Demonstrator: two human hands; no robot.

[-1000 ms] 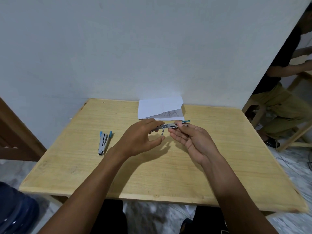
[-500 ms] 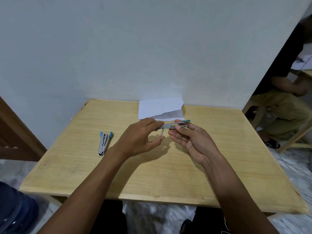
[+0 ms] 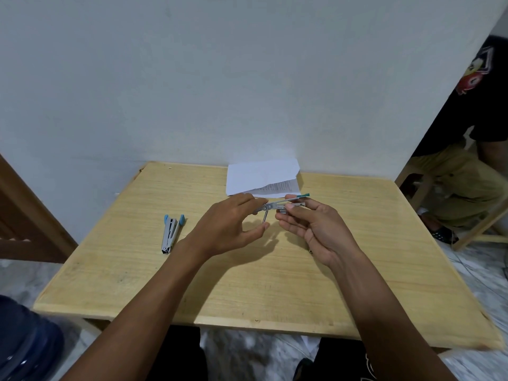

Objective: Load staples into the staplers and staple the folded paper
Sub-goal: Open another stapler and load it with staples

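A small metal stapler with a teal tip [image 3: 286,205] is held above the wooden table [image 3: 247,284], opened out, with a thin metal part hanging down from its hinge. My right hand [image 3: 310,229] pinches its right half between thumb and fingers. My left hand [image 3: 231,226] pinches the left hinge end with curled fingers. A second stapler with blue tips [image 3: 171,232] lies spread open on the table to the left, untouched. The folded white paper [image 3: 261,176] rests at the table's back edge against the wall, just behind the held stapler.
A white wall [image 3: 220,78] rises right behind the table. A person in a black shirt [image 3: 472,149] sits on a wooden stool at the right. A dark blue object [image 3: 24,342] sits at the lower left beside the table. Wooden furniture stands at the far left.
Both hands keep hold of the stapler in nearly the same place; my right thumb has shifted slightly along it. The person at the right has changed posture.
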